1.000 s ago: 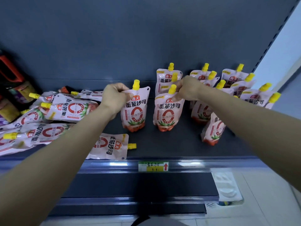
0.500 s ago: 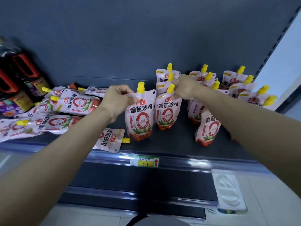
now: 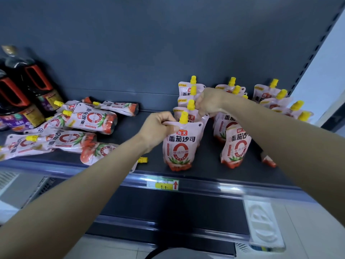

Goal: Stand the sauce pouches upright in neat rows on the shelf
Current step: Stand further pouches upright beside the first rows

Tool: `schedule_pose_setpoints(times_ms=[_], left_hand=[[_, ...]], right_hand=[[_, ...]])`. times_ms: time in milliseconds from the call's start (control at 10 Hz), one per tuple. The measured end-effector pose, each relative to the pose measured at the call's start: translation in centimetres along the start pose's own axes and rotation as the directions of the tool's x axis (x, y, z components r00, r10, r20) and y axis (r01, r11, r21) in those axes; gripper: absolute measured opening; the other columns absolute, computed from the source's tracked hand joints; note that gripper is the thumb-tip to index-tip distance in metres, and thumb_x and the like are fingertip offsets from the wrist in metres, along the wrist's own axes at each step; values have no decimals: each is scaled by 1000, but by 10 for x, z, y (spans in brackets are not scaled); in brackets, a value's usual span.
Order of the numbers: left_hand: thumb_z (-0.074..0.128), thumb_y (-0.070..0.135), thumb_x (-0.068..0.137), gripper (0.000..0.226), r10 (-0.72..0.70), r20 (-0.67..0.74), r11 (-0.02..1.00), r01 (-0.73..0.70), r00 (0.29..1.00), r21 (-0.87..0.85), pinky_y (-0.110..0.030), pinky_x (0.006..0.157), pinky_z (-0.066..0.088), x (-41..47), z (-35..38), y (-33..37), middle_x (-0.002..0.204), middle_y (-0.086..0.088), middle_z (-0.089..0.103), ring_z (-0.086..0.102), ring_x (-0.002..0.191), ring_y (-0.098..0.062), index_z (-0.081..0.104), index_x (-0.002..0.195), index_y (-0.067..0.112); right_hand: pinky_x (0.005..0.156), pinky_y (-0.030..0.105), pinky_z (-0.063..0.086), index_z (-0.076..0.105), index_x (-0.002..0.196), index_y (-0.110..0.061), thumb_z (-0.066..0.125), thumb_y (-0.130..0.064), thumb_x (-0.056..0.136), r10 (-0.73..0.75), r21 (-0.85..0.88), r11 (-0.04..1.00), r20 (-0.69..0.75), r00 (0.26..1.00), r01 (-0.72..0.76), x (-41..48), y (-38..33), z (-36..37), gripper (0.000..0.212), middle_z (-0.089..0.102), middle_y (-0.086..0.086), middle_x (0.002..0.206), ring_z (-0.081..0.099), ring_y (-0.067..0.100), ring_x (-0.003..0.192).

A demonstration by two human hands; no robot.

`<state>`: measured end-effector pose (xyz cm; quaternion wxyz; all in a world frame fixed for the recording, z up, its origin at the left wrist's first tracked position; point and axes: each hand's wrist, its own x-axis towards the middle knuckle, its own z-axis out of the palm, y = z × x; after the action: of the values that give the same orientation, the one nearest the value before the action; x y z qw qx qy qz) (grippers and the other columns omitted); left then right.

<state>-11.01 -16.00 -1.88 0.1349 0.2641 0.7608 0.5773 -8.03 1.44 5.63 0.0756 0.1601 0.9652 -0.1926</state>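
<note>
- At the front of the shelf (image 3: 205,166), a little right of the middle, the front pouch (image 3: 182,146) stands up straight with its yellow cap on top.
- The left hand (image 3: 158,128) pinches the top left corner of this pouch, with its fingers curled tight on it.
- Right behind it stands the second pouch (image 3: 190,106), which is mostly hidden. The right hand (image 3: 209,103) is curled and pinches the top right corner of that one.
- Two back pouches (image 3: 183,89) stand behind these, so four pouches make one line going to the dark back wall.
- Just to the right is the next row (image 3: 235,146) of standing pouches. Its first pouch leans a little, and the right arm covers part of the row.
- Farther right, near the back corner, the corner pouches (image 3: 265,94) stand close together with their yellow caps up.
- On the left side of the shelf, the lying pouches (image 3: 91,121) are flat in a messy heap, well apart from the neat lines.
- One flat pouch (image 3: 97,152) lies near the front edge under the left arm. Its yellow cap pokes out on the right side of the arm.
- At the far left, dark sauce bottles (image 3: 28,86) with red handles stand just beside the heap.
- A price tag (image 3: 162,185), white and yellow with a red arrow, sits on the front rail of the shelf, below the front pouch.
</note>
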Motion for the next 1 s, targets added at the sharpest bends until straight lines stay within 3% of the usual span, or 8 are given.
schedule_pose_setpoints(times_ms=[100, 300, 500, 600, 700, 800, 900, 1000], left_hand=[[62, -8, 79, 29, 11, 14, 998, -10, 1000, -60, -9, 56, 45, 4, 10, -2, 60, 14, 64, 57, 58, 6, 55, 60, 13], [63, -2, 82, 21, 0, 159, 999, 8, 987, -49, -28, 75, 48, 9, 19, 2, 80, -6, 61, 55, 78, -16, 58, 67, 13], [62, 0, 83, 18, -28, 230, 1000, 27, 973, 8, -25, 77, 49, 11, 11, 8, 80, 2, 64, 58, 78, -10, 64, 75, 16], [62, -4, 82, 18, -32, 224, 995, 11, 974, 95, -20, 82, 45, 9, 10, 13, 103, 1, 65, 59, 96, -9, 67, 90, 12], [58, -10, 82, 23, 10, 162, 992, -30, 987, 123, -17, 90, 46, 5, 4, 20, 121, -5, 62, 58, 112, -14, 65, 100, 2], [57, -7, 84, 16, 130, 39, 973, -135, 991, 189, -9, 80, 50, -4, -11, 31, 100, -5, 69, 64, 94, -12, 65, 93, 4], [57, -3, 86, 18, 199, -51, 939, -176, 979, 295, 1, 69, 44, -13, -33, 38, 81, 9, 64, 59, 73, 7, 63, 87, 14], [58, 2, 86, 15, 196, -131, 904, -127, 972, 408, 0, 62, 43, -24, -58, 36, 82, 7, 64, 57, 63, 10, 64, 87, 16]], right_hand=[[69, 25, 53, 60, 124, 2, 55, -2, 88, 13, 61, 998, 62, 998, -17, -2, 3, -8, 36, 64, 15, 99, 64, 23, 77], [94, 37, 53, 52, 129, 10, 51, -2, 91, 27, 80, 996, 131, 991, -38, -10, 1, -11, 39, 57, 30, 128, 60, 38, 115], [53, 16, 47, 64, 116, 5, 56, -5, 88, 14, 44, 999, 20, 1000, -15, -14, 5, -10, 31, 70, 20, 112, 65, 31, 75], [58, 21, 48, 63, 116, 6, 58, -3, 86, -1, 79, 997, -52, 999, 5, -14, 3, -12, 32, 67, 23, 115, 59, 22, 79], [80, 35, 55, 64, 114, 4, 52, -5, 89, -24, 79, 996, -180, 983, 38, -17, 3, -14, 29, 67, 22, 114, 65, 31, 97], [91, 42, 53, 70, 102, 2, 47, -4, 88, -104, 38, 992, -320, 942, 122, -24, -2, -14, 28, 70, 21, 107, 64, 36, 102], [90, 38, 52, 73, 98, -9, 53, -8, 86, -215, -23, 974, -415, 884, 226, -28, -21, -13, 24, 71, 17, 106, 64, 34, 101], [86, 39, 53, 71, 96, -16, 57, -16, 86, -307, -16, 944, -400, 863, 329, -33, -46, -5, 17, 69, 14, 107, 65, 33, 97]])
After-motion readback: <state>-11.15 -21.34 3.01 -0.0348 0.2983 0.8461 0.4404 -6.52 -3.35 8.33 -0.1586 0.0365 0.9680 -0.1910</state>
